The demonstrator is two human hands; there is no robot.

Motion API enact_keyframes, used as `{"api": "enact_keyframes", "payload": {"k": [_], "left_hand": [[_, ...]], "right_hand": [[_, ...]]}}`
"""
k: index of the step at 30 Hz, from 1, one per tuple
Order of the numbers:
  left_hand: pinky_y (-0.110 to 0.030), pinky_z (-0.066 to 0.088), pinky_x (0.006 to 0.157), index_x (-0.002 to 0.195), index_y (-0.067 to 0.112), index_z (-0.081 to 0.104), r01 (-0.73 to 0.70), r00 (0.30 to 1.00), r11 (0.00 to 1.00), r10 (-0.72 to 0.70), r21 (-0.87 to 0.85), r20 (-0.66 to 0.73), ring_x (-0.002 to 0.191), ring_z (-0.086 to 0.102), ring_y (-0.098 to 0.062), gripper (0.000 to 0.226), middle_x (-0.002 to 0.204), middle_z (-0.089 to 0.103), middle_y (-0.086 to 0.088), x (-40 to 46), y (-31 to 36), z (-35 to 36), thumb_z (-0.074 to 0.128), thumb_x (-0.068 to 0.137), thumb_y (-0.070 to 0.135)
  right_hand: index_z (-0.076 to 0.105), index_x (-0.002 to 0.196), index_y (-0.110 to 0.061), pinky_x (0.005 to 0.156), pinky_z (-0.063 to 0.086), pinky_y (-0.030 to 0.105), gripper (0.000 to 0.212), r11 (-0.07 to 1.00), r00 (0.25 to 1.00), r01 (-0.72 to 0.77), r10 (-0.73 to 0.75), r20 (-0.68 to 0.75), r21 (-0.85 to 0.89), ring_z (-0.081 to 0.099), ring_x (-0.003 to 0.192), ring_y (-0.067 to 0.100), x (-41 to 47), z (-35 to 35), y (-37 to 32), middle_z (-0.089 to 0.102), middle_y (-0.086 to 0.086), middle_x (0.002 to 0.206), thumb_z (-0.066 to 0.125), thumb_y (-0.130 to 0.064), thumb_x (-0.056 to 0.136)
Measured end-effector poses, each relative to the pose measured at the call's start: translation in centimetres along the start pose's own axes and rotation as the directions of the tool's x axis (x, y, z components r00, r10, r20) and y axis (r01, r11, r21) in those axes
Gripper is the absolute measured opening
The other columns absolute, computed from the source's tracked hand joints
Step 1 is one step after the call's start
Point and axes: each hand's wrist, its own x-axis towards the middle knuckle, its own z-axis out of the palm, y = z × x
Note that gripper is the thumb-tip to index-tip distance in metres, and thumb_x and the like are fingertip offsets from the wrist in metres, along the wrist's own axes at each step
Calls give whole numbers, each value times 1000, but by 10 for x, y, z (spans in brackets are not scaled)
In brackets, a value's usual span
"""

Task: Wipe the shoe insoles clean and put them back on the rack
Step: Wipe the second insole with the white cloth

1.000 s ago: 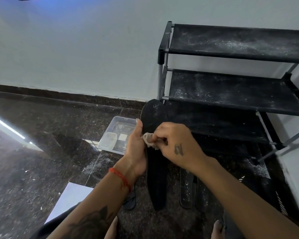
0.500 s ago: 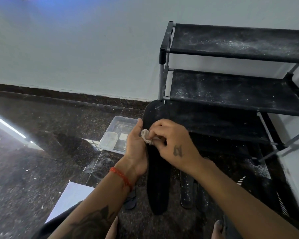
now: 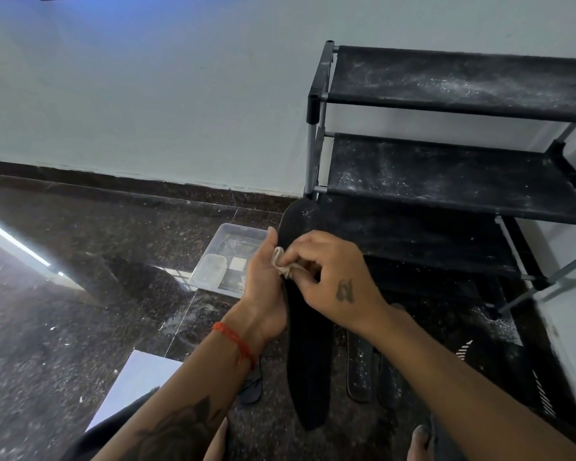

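A long black insole [image 3: 308,361] is held upright in front of me, its dusty toe end [image 3: 300,211] near the rack's lower left corner. My left hand [image 3: 263,284] grips the insole's left edge, thumb up along it. My right hand [image 3: 326,277] pinches a small crumpled white cloth [image 3: 281,262] against the insole's face. The black shoe rack [image 3: 446,164] stands at the right, its fabric shelves speckled with white dust. More dusty insoles [image 3: 359,371] lie on the floor below my right wrist.
A clear plastic tub [image 3: 226,257] sits on the dark speckled floor left of my hands. A white sheet [image 3: 137,380] lies by my left forearm. The white wall runs behind, and white dust is scattered on the floor under the rack.
My right hand with the cloth has moved up and leftward across the insole, towards my left thumb. The insole itself has stayed almost still.
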Motion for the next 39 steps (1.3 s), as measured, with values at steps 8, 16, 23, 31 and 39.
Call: {"api": "enact_keyframes", "payload": {"k": [8, 16, 23, 31, 39], "left_hand": [[-48, 50, 85, 106, 10, 70, 108, 991, 989, -114, 104, 62, 90, 65, -31, 67, 105, 68, -17, 0, -2, -1, 30, 94, 62], [-31, 56, 77, 80, 10, 73, 41, 999, 996, -42, 76, 8, 81, 69, -22, 71, 86, 69, -12, 2, 0, -4, 25, 96, 59], [-30, 57, 68, 84, 9, 73, 52, 998, 992, -54, 114, 19, 75, 71, -21, 68, 83, 72, -13, 3, -4, -4, 25, 98, 55], [-46, 50, 87, 103, 10, 71, 108, 987, 990, -118, 94, 106, 88, 67, -29, 70, 104, 68, -16, -1, 1, 0, 27, 93, 63], [-29, 57, 67, 74, 10, 75, 57, 998, 996, -58, 64, 24, 73, 71, -21, 75, 79, 71, -12, 6, -1, -7, 24, 96, 60]], "right_hand": [[72, 91, -11, 75, 51, 28, 19, 941, 985, -153, 122, -120, -302, 58, 80, 13, 11, -27, 34, 65, 4, 91, 61, 1, 81], [68, 79, -13, 72, 50, 25, 24, 998, 994, 9, -15, -108, -56, 60, 78, 9, 0, 4, -3, 65, -5, 82, 59, 8, 71], [67, 70, -11, 68, 51, 38, 18, 985, 999, -40, 44, 16, -169, 58, 76, 18, 8, -7, 12, 62, 2, 81, 54, 1, 76], [74, 83, -14, 70, 46, 9, 19, 989, 961, -112, 82, -266, -100, 59, 76, 5, 11, -21, 20, 67, -1, 86, 66, 2, 76], [74, 80, -13, 71, 53, 31, 16, 993, 999, -1, -5, -47, -117, 61, 78, 13, 6, 2, 8, 65, -1, 84, 65, 1, 76]]}}
